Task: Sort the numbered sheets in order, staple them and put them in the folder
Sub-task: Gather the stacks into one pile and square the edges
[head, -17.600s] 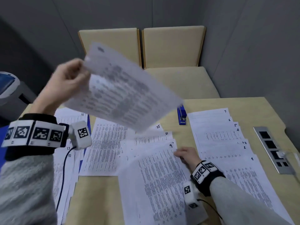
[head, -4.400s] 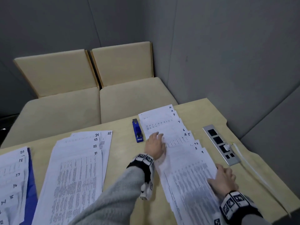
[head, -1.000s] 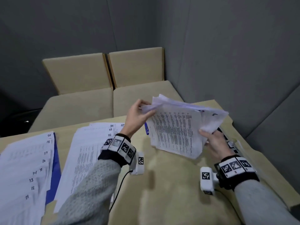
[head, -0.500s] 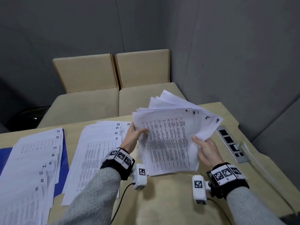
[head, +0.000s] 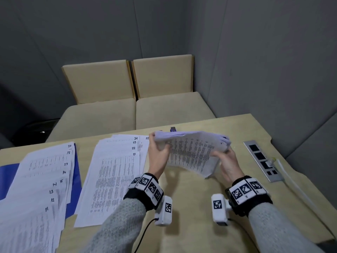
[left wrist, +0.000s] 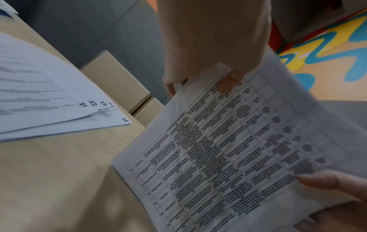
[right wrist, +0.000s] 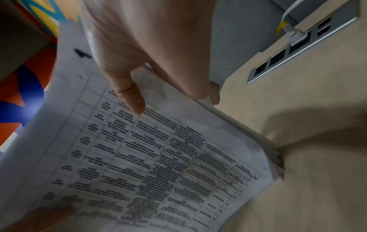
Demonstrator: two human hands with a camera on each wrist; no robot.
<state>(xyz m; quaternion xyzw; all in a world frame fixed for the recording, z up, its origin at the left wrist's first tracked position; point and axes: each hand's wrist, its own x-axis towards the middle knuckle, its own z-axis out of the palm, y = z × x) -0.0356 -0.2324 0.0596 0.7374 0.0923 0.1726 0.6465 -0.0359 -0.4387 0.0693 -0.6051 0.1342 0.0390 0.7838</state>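
Both hands hold a stack of printed sheets [head: 191, 152] above the table. My left hand [head: 157, 154] grips its left edge, thumb on the printed face [left wrist: 226, 84]. My right hand [head: 225, 157] grips the right edge, thumb on top [right wrist: 133, 100] and fingers beneath. The stack [right wrist: 151, 164] sags in the middle. Sheets numbered 21 to 25 [head: 116, 172] lie fanned on the table to the left. Further left, sheets 11 to 20 [head: 40, 183] lie on a blue folder [head: 76, 176]. The blue stapler [head: 172, 129] peeks out behind the held stack.
A metal socket panel [head: 262, 159] with a plugged-in white cable [head: 291, 181] is set into the table at the right. Two beige seats [head: 138, 110] stand past the far table edge. Grey walls close in behind and to the right.
The held stack has dropped lower and tipped flatter. Its fanned top corners have been pushed together into a tighter pile between both hands.
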